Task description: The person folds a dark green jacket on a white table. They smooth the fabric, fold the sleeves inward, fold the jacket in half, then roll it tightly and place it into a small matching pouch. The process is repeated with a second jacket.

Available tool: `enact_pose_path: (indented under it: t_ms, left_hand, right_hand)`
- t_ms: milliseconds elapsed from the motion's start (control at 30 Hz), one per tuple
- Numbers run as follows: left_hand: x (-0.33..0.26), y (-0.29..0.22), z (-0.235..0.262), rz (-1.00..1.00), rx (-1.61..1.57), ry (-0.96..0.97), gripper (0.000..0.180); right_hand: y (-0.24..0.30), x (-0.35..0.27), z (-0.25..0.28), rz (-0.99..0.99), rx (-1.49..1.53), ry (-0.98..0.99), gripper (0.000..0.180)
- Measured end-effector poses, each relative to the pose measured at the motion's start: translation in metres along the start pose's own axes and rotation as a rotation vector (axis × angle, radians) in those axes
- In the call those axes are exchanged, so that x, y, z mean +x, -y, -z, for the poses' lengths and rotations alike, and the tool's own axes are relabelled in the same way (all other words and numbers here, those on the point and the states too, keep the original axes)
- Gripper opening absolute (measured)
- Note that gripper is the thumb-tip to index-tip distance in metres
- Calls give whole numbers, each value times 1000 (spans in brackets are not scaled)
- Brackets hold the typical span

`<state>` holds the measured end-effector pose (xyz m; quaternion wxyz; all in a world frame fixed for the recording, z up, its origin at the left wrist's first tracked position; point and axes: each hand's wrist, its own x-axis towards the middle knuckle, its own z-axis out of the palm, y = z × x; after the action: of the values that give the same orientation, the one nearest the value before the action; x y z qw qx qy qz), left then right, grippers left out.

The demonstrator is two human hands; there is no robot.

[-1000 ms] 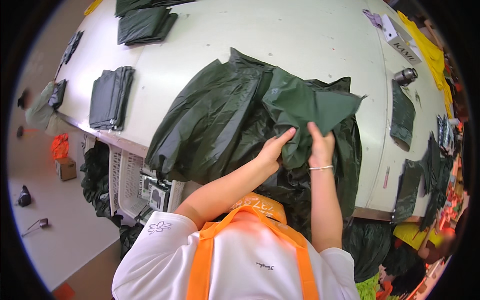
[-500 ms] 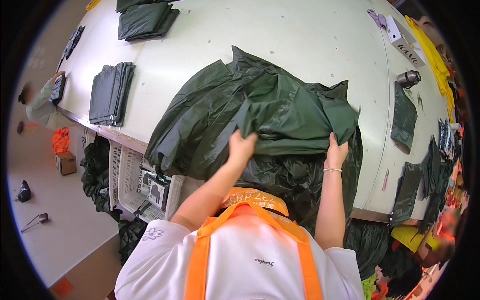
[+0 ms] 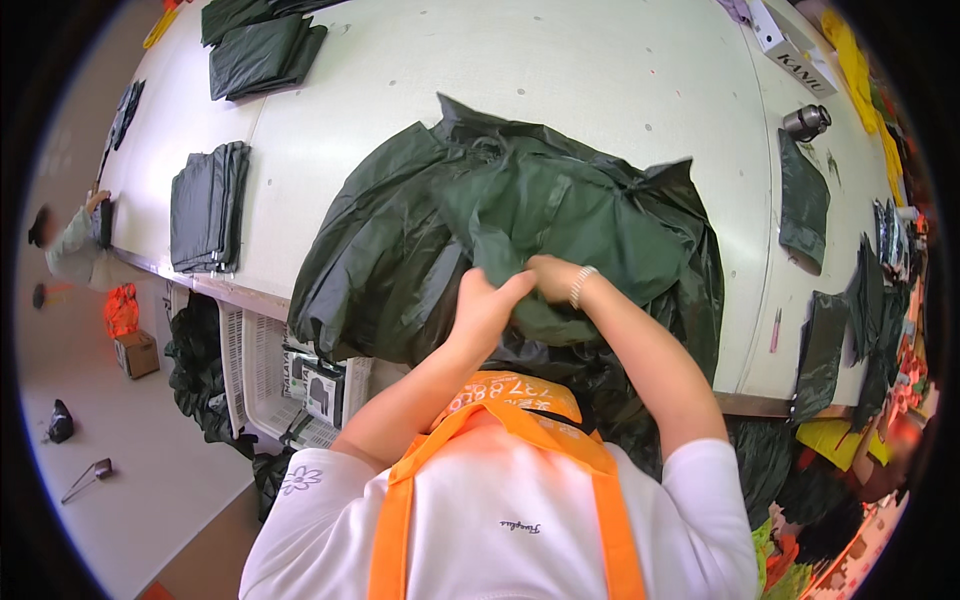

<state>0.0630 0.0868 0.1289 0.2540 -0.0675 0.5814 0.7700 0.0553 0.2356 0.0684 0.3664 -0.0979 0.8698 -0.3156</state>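
Garment: dark green sheet-like piece (image 3: 390, 235), glossy and creased, spread in a rounded heap; pointed corners stick up at far edge and far right.
Paler panel: matte mid-green fabric (image 3: 600, 235) on top, right of centre, bunched toward the hands.
Location: near side of the white table (image 3: 400, 75), straight ahead of wearer, draping over near edge.
Left hand grip: left hand (image 3: 484, 310) clasping bunched paler fabric, thumb reaching right; fingers partly hidden.
Right hand grip: right hand (image 3: 553, 279) pinching same fabric, just beside left thumb; bracelet (image 3: 582, 286) on wrist.
Left of garment: dark folded stack (image 3: 208, 208); farther, another folded pile (image 3: 262, 58).
Near left, below tabletop: white basket (image 3: 232, 365) holding packets (image 3: 323, 396).
Right: flat green strip (image 3: 803, 205), metal bottle (image 3: 805, 123), pinkish pen-like item (image 3: 776, 330).
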Motion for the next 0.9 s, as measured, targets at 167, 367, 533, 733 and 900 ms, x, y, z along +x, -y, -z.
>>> enact_pose_path:
  t_ms: [167, 367, 533, 733, 900]
  left_hand:
    - [6, -38, -15, 165, -22, 387, 21]
    - [50, -3, 72, -164, 417, 67, 28]
    - [72, 7, 41, -460, 269, -54, 40]
    - [84, -25, 34, -992, 801, -140, 26]
    - [98, -35, 67, -563, 469, -252, 24]
  right_hand:
    - [-15, 28, 4, -271, 858, -51, 26]
    - [-37, -103, -1, -99, 242, -1204, 16]
    - [-30, -109, -70, -327, 195, -1163, 47]
    - [-52, -90, -42, -238, -85, -1715, 40]
    - [-66, -113, -31, -115, 735, -1715, 23]
